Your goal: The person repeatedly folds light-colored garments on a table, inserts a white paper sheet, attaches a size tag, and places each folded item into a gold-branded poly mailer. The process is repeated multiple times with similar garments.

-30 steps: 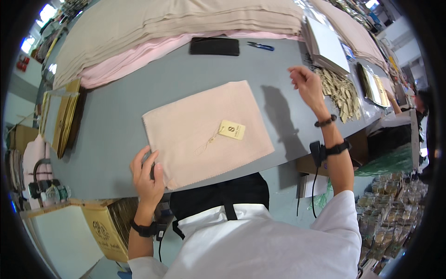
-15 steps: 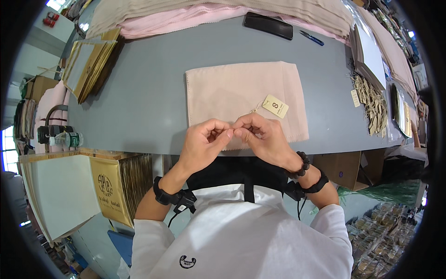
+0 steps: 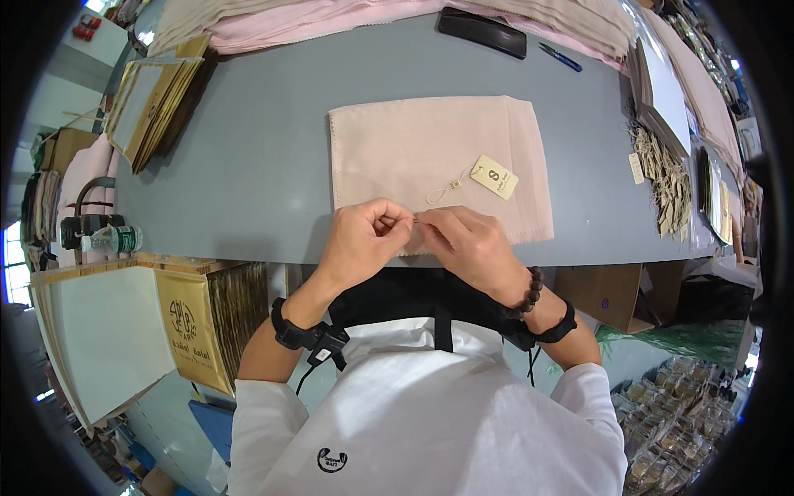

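A folded pale pink cloth point(image 3: 413, 145) lies flat on the grey table, its near edge at the table's front. On its right part rests a cream hang tag point(image 3: 495, 177), with a thin looped string point(image 3: 437, 197) trailing toward my fingers. My left hand point(image 3: 360, 241) is closed in a pinch over the cloth's near edge. Facing it, my right hand point(image 3: 473, 245) pinches too, fingertips almost meeting the left ones. A tiny item seems to sit between them, too small to make out.
Stacked pink and beige cloths point(image 3: 331, 29) line the far edge, near a black case point(image 3: 482, 33) and a pen point(image 3: 561, 57). Gold-and-white packages point(image 3: 157, 103) stand left; strung tags point(image 3: 666, 182) lie right. A plastic bottle point(image 3: 113, 240) stands at the left edge.
My right hand has turned, its back now more upward, and its fingers have shifted slightly. The tag's string loop now shows above the fingers. The whole view has shifted a little.
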`<action>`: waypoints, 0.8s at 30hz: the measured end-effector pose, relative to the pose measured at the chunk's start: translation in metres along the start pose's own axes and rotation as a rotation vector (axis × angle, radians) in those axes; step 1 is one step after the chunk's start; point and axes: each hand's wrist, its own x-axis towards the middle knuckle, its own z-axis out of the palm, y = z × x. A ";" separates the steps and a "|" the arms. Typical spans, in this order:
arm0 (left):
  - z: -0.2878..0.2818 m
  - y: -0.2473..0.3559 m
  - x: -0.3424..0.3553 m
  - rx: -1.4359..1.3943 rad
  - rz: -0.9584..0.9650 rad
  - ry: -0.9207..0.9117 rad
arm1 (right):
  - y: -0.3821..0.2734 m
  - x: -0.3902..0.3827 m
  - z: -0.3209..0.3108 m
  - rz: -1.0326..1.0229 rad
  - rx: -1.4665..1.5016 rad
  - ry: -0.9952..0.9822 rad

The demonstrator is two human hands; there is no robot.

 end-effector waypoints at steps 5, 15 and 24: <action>0.000 0.000 0.000 -0.024 -0.024 -0.009 | 0.002 0.000 0.007 0.013 -0.059 -0.036; 0.001 -0.004 -0.004 0.310 0.405 0.198 | 0.012 0.004 -0.001 0.232 0.128 -0.011; -0.004 -0.010 0.003 0.491 0.591 0.290 | 0.012 0.023 -0.011 0.256 0.114 -0.184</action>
